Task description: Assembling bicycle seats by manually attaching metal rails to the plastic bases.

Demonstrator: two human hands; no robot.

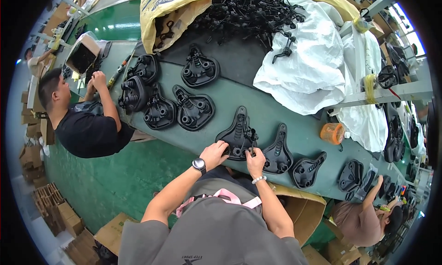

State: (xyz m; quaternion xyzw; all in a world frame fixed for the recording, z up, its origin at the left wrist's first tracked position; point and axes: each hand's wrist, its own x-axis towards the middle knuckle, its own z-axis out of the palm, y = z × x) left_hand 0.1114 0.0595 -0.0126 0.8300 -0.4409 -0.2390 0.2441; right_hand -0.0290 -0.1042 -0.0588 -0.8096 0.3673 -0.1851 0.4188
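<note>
A black bicycle saddle (237, 126) lies upside down on the green table in front of me, its narrow nose pointing away. My left hand (214, 155), with a watch on the wrist, grips the saddle's wide rear edge on the left. At the rear right of the same saddle, my right hand (255, 163) pinches a small black bracket-like part (252, 137) that stands up from the underside. The fingers partly hide where that part meets the saddle. Just right of this hand lies another upturned saddle (279, 152), with no part standing on it.
More saddles (195, 110) lie to the left and right. A heap of black metal parts (244, 16) spreads at the back beside a yellow sack (170, 11) and white sacking (308, 62). An orange tub (332, 133) stands right. Co-workers (87, 113) work on both sides.
</note>
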